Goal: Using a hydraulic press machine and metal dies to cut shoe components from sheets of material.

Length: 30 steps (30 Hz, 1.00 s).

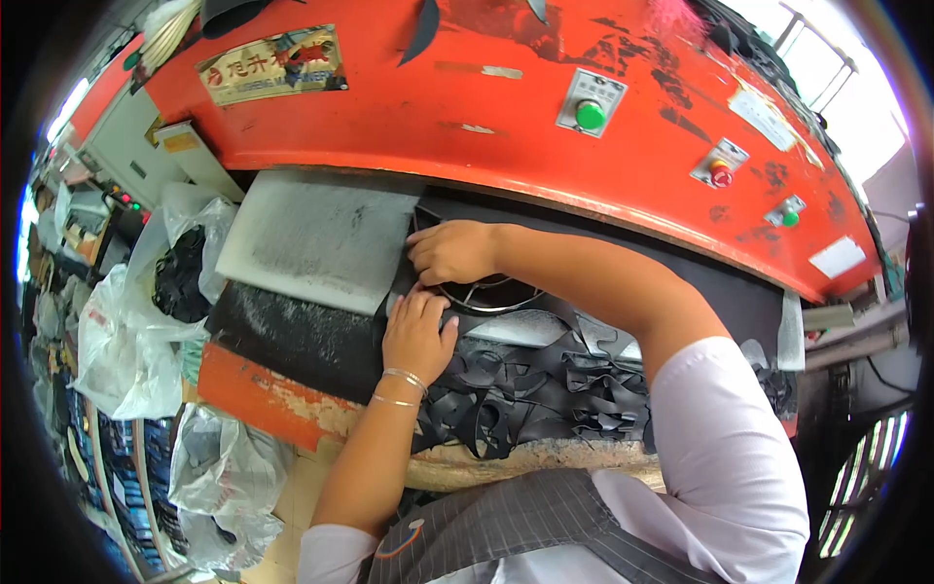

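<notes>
My right hand (455, 253) reaches across from the right with its fingers curled over the left edge of a thin metal cutting die (488, 310). The die's curved band shows below the wrist; the rest is hidden under my hand and forearm. It rests on a black sheet (642, 243). Just below, my left hand (418, 331) lies flat beside the die, fingers extended over the black material's left edge and fingertips close to my right hand. Left of both hands is a whitish, scuffed cutting board (316, 234).
An orange-red machine beam (418, 117) with push buttons spans the far side. Black cut-out scraps (525, 389) pile along the near edge. A dark mat (297, 331) lies below the board. Plastic bags (131, 341) stand on the left, one with black pieces in it.
</notes>
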Available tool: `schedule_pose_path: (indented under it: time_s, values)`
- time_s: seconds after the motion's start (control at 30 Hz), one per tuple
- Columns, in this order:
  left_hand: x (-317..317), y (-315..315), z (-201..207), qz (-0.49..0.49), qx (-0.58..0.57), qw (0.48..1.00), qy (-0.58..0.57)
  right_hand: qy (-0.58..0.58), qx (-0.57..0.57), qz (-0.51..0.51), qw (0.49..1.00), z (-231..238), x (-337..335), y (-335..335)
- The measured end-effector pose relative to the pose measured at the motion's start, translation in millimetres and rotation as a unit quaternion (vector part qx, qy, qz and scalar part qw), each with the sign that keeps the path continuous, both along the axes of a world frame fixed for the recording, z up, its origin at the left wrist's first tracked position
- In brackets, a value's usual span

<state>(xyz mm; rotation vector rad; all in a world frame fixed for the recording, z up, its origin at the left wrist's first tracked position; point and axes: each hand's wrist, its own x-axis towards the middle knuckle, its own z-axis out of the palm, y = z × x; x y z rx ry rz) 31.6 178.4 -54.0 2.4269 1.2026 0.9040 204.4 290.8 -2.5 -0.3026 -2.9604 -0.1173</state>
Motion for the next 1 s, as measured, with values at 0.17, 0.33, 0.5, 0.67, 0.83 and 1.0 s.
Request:
schedule_pose_path:
  time_s: [0.17, 0.33, 0.5, 0.67, 0.83, 1.0]
  values:
    - [-6.3, 15.9, -9.9, -0.002, -0.01, 1.0, 0.01, 0.071, 0.018, 0.069, 0.995, 20.4, 4.9, 19.8]
    - [-12.0, 29.4, -1.0, -0.025, -0.024, 0.999, -0.006, -0.022, 0.159, -0.304, 0.939, 126.0, 90.4, -23.8]
    - [15.1, 65.7, 14.5, -0.079, -0.014, 0.996, -0.037, 0.034, -0.059, -0.645, 0.761, 64.0, 188.5, -91.7]
    - [32.7, 99.5, -7.9, -0.085, -0.034, 0.996, -0.008, 0.163, -0.19, -0.73, 0.636, -3.4, 181.2, -117.7]
    - [35.6, 113.4, -18.9, -0.091, -0.053, 0.994, -0.026, 0.169, -0.176, -0.735, 0.633, -24.3, 176.9, -118.1]
    - [25.5, 117.0, -14.9, -0.103, -0.046, 0.993, -0.031, 0.3, -0.172, -0.669, 0.658, -23.6, 169.7, -158.2]
